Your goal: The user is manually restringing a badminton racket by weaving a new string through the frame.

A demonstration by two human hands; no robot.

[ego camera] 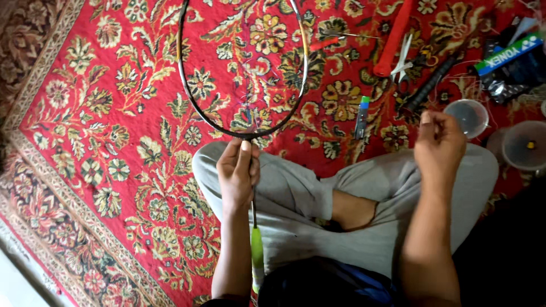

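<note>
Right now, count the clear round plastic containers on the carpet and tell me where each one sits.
2. One clear cup lies just beyond the right hand. A second clear container sits at the right edge, beside the knee. Others may lie out of frame.

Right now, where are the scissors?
In the head view, the scissors lie on the red carpet at upper right, between the red grip roll and the black handle, beyond the right hand.

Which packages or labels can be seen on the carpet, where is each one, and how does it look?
Flat package: far right on the carpet, beyond the right hand; long green-and-blue strip with white print, dark part below.
Small label or tube: between the racket frame and that hand; narrow, blue, green and white.
</note>
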